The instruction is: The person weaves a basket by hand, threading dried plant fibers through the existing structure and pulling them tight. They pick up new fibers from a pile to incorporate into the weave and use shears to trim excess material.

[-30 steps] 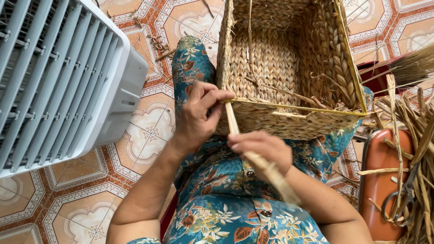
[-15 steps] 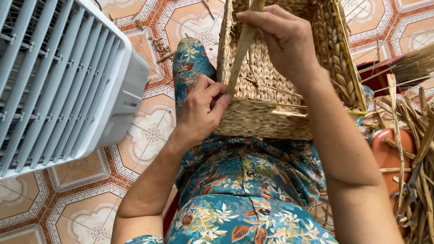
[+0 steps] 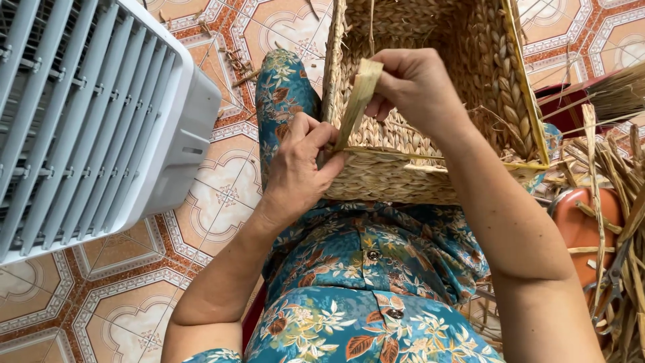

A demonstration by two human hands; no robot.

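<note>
— Patterned floor tiles (image 3: pixel 222 195) in orange, cream and red lie under us, with a pale grey slatted fan (image 3: pixel 87 114) standing on them to our left.

— And on our lap, over the blue floral dress (image 3: pixel 363 282), we have the basket (image 3: pixel 430 168). It is tilted so that its open mouth faces us, and its near rim sits against our knees.

— We see it as rectangular, woven from dry tan fibre in thick braided rows, with a thin yellowish frame showing along the rim and the right edge. Loose ends stick out of the weave here and there.

— Inside it we see only the woven walls and a few stray fibres.

— Our left hand (image 3: pixel 299 168) presses on the near rim, fingers together, thumb and forefinger pinching the lower end of the strip (image 3: pixel 356 101) where it meets the weave.

— Our right hand (image 3: pixel 413 87) is above the basket's mouth, fingers clamped on the strip's upper end. The strip is flat, pale straw-coloured and fibrous, running slantwise from one hand down to the other.

— Off to the right lies a heap of dry reeds (image 3: pixel 615 202), long and stiff, partly over an orange stool (image 3: pixel 581 225).
</note>
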